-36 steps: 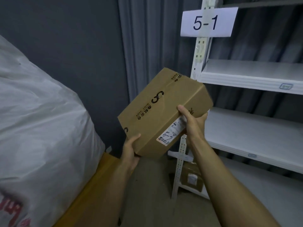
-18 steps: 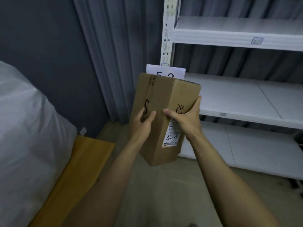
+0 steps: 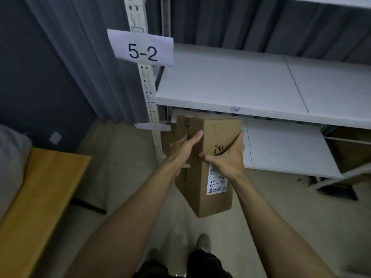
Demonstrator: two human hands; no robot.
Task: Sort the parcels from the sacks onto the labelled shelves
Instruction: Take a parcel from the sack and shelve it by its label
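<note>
Dark grey corrugated wall panels (image 3: 241, 23) back a white metal shelving rack (image 3: 149, 101) on the far right of the scene. On the rack's perforated upright hangs a white paper sign printed "5-2" (image 3: 143, 49). Just right of it lies a white upper shelf board (image 3: 230, 83) with a small tag (image 3: 234, 109) on its near edge. Below that sits a white lower shelf board (image 3: 285, 145).

A tall brown cardboard box (image 3: 215, 199) is held in the air in front of the gap between the two boards. Its far end reaches just under the upper board's edge; whether it touches the lower board cannot be told. The left hand (image 3: 185, 149) has its grip closed on the box's left face, thumb laid along the upper edge. The right hand (image 3: 228, 159) has its grip closed on the box's right side, thumb across the near face and fingers stretched up the right edge. Just below that hand, a white shipping label (image 3: 217, 180) on the box carries a handwritten "5-3".

At the near left stands a yellow wooden tabletop (image 3: 40, 187), with a pale sack (image 3: 10, 157) at its left side. A grey shoe (image 3: 203, 240) shows on the pale floor (image 3: 124, 157) beneath the box.
</note>
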